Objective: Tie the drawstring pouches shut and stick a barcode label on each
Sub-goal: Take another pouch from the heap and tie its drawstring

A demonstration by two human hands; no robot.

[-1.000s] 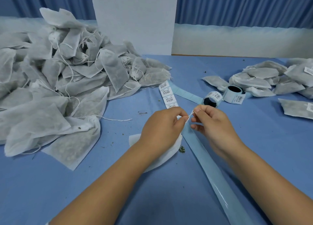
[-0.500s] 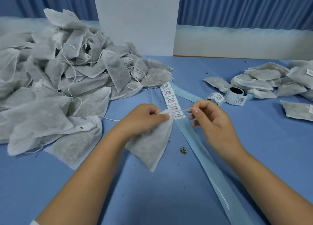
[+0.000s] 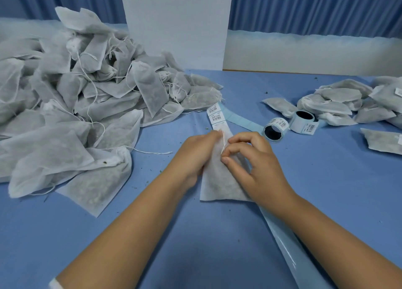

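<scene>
The pouch [image 3: 219, 180] being worked lies flat on the blue surface [image 3: 195, 251] at the middle of the view, partly over the glossy backing liner [image 3: 280, 245] that trails off toward 5 o'clock. Its long axis runs from 6 to 12 o'clock: the wide closed bottom edge faces the person and the narrowed mouth points away at 12, almost touching the strip of barcode labels [image 3: 215, 116]. That heading looks deliberate, since it puts the neck where both hands can meet over it and leaves the next label just beyond the fingertips. The hands are close together at the neck. The left hand [image 3: 195, 156] curls round the pouch's left edge and gathered top, pinning it so the fabric cannot slide. The right hand [image 3: 250, 164] arches over the other side with thumb and forefinger pinched on the white drawstring [image 3: 223, 143], which stands up between the two hands. Whether a knot has formed under the fingers cannot be told from here, but this reads as the tightening step. Two label rolls [image 3: 274, 129] sit at 1 o'clock, within reach. A big heap of loose-stringed pouches [image 3: 76, 114] fills 9 to 10 o'clock as the supply, and a smaller pile of pouches [image 3: 348, 101], some visibly labelled, lies well apart at 2 o'clock, likely the finished side.
</scene>
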